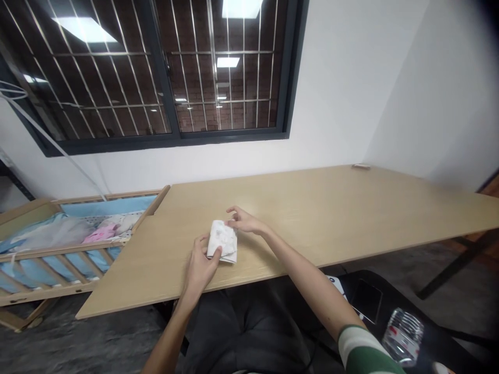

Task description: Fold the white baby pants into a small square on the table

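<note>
A small folded white bundle [222,239] with faint grey print lies near the front edge of the wooden table, its layers showing along the lower edge. Whether it is cloth or paper I cannot tell. My left hand [201,265] is closed on its lower left side, thumb on top and fingers around the left edge. At the bundle's upper right corner is my right hand [245,220], with its fingers bent and apart. Its lower fingertips are over or touching that corner; the exact contact is hard to see.
A wooden crib [83,255] with blue lining and pink and white cloths adjoins the light wooden table [312,213] on the left. At lower right, a dark seat [432,337] bears a plastic bottle [403,335] and a dark phone-like slab [367,300]. A barred window [230,132] is behind.
</note>
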`<state>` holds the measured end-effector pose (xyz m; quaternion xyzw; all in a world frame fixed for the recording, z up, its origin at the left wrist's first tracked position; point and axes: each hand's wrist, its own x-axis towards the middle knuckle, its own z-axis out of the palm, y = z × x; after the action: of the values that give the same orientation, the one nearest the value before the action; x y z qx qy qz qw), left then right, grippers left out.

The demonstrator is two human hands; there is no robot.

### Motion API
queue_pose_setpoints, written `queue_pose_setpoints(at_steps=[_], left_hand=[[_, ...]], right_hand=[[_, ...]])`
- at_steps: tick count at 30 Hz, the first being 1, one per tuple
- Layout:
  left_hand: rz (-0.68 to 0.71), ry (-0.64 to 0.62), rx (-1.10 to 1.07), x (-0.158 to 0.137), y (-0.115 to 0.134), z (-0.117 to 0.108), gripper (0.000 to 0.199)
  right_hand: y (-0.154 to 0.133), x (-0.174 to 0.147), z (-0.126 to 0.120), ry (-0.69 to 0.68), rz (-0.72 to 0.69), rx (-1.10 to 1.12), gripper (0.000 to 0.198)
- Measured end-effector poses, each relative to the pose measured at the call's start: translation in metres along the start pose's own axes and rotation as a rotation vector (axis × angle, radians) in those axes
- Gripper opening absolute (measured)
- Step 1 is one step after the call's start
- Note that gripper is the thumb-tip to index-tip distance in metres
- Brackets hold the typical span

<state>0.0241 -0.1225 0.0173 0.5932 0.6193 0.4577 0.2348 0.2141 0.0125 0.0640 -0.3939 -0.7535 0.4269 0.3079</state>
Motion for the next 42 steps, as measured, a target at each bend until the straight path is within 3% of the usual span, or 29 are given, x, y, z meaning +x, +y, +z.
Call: queue_pose_setpoints(at_steps=[4, 8, 11, 14, 17, 20, 29, 42], left_hand=[[-0.016, -0.037, 0.528, -0.008, 0.001, 0.008, 0.046], [0.079, -0.016, 0.766, -0.012, -0.003, 0.012, 0.044], [0.26, 0.124, 0.759, -0.023, -0.005, 0.017, 0.048], [0.405, 0.14, 0.649, -0.038, -0.005, 0.032, 0.053], [0.42, 0.075, 0.625, -0.051, -0.006, 0.05, 0.055], [0.375, 0.023, 0.633, -0.058, -0.008, 0.06, 0.054], [0.376, 0.029, 0.666, -0.059, -0.009, 0.058, 0.055], [0.417, 0.07, 0.792, -0.058, -0.009, 0.055, 0.051]], right_hand=[[0.02, 0.019, 0.012, 0.007, 0.059, -0.118, 0.052], [0.033, 0.023, 0.024, 0.027, 0.038, -0.319, 0.042], [0.02, 0.009, 0.031, 0.037, -0.184, -0.534, 0.044], [-0.003, -0.015, 0.041, -0.135, -0.383, -0.594, 0.048], [-0.016, -0.038, 0.054, -0.386, -0.439, -0.539, 0.052], [-0.011, -0.049, 0.062, -0.503, -0.44, -0.467, 0.051], [0.031, -0.019, 0.041, -0.45, -0.363, -0.514, 0.054], [0.064, 0.033, 0.026, -0.339, -0.255, -0.594, 0.067]])
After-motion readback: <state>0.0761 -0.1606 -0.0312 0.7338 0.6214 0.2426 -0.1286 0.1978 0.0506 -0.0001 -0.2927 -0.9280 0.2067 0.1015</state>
